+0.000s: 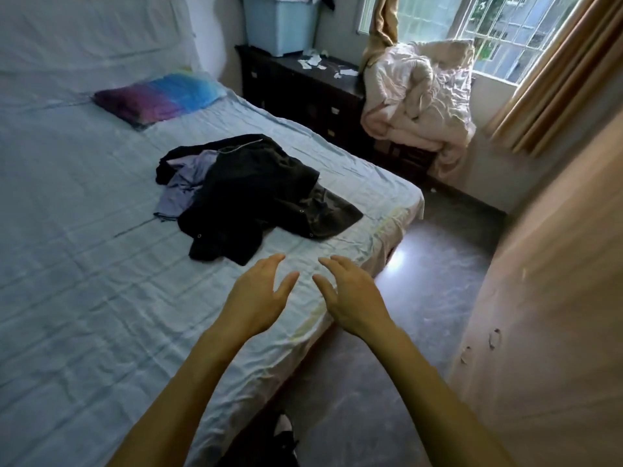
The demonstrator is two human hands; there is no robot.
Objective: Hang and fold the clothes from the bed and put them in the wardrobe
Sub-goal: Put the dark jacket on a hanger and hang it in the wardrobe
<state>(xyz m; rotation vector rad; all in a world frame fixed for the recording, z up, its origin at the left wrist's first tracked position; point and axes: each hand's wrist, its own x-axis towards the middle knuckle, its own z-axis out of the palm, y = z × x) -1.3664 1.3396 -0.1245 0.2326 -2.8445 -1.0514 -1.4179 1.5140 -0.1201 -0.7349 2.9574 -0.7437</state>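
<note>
I am holding my left hand [259, 298] and right hand [350, 299] out side by side over the near edge of the bed [84, 281]. The fingers of both are spread and relaxed, gripping nothing. The clothes pile [236, 210] is lying on the sheet just ahead of both hands, apart from them. It is showing 1 black garment [259, 176] on top and 1 lilac garment [188, 183] under its left side. 1 multicoloured pillow [158, 99] is resting well beyond the pile, to the left.

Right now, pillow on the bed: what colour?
The pillow fades purple to blue; head view shows it.
</note>
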